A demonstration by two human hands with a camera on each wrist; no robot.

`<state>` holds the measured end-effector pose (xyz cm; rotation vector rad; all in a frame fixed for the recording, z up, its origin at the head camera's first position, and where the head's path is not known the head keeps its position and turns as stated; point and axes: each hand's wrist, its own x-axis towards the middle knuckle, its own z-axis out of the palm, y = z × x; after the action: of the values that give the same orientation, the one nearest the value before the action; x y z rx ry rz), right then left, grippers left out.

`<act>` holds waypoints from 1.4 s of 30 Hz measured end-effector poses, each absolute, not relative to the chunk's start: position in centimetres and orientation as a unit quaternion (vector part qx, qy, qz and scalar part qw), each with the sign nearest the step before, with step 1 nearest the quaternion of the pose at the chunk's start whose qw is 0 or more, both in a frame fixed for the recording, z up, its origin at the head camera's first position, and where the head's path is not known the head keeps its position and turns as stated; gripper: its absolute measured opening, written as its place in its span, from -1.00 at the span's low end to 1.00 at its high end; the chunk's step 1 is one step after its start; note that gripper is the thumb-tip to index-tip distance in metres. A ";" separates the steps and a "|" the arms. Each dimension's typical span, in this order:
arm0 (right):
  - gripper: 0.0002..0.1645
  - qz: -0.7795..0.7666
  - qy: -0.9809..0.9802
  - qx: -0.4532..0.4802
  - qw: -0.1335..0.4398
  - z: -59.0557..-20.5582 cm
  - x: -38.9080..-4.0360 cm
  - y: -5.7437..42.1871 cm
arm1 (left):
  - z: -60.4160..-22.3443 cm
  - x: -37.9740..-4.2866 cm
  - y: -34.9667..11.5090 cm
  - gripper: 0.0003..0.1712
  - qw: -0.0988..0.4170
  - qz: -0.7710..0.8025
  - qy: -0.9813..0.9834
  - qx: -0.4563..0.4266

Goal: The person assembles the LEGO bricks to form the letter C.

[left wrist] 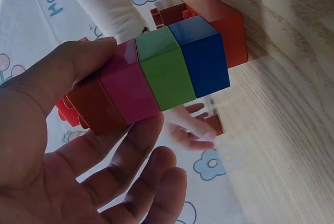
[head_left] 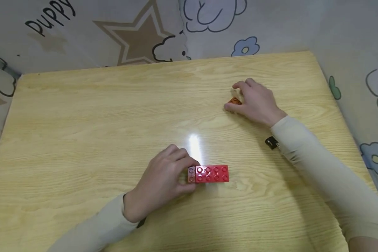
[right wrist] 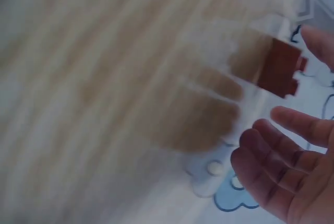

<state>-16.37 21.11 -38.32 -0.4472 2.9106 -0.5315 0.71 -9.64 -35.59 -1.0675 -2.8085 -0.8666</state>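
Note:
My left hand [head_left: 160, 178] grips a stack of toy building bricks between thumb and fingers. Seen from above, it has a red studded top [head_left: 212, 174] with a brown brick [head_left: 191, 174] beside it. The left wrist view shows its side: brown-red, magenta [left wrist: 130, 83], green [left wrist: 164, 67] and blue [left wrist: 201, 57] bricks, with an orange-red brick [left wrist: 224, 31] near the table. Toward the back right, my right hand [head_left: 259, 101] has its thumb and fingers spread around a small orange-brown brick [head_left: 234, 100]. A gap shows between fingers and brick [right wrist: 281, 68] in the right wrist view.
The wooden table [head_left: 97, 122] meets a wall [head_left: 208, 45] with cartoon prints along its back. Another printed wall [head_left: 359, 112] runs along the right side. A black strap piece [head_left: 272, 142] hangs at the right wrist.

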 end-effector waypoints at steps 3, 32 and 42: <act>-0.10 -0.156 0.973 -0.143 0.097 -38.5 -16.8 21.1 | -35.6 0.8 -9.7 -0.53 0.008 -0.276 -0.898 -0.341; -0.44 -0.153 0.972 -0.152 0.094 -37.6 -15.0 20.5 | -35.8 0.9 -9.6 -0.47 0.021 -0.271 -0.896 -0.351; -0.50 -0.156 0.965 -0.195 0.079 -36.2 -12.4 19.8 | -35.7 0.9 -9.6 -0.48 0.010 -0.272 -0.898 -0.346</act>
<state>-12.35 19.78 -36.18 -0.5848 2.8880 -0.4670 0.92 -9.56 -35.69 -1.0807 -2.8034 -0.8490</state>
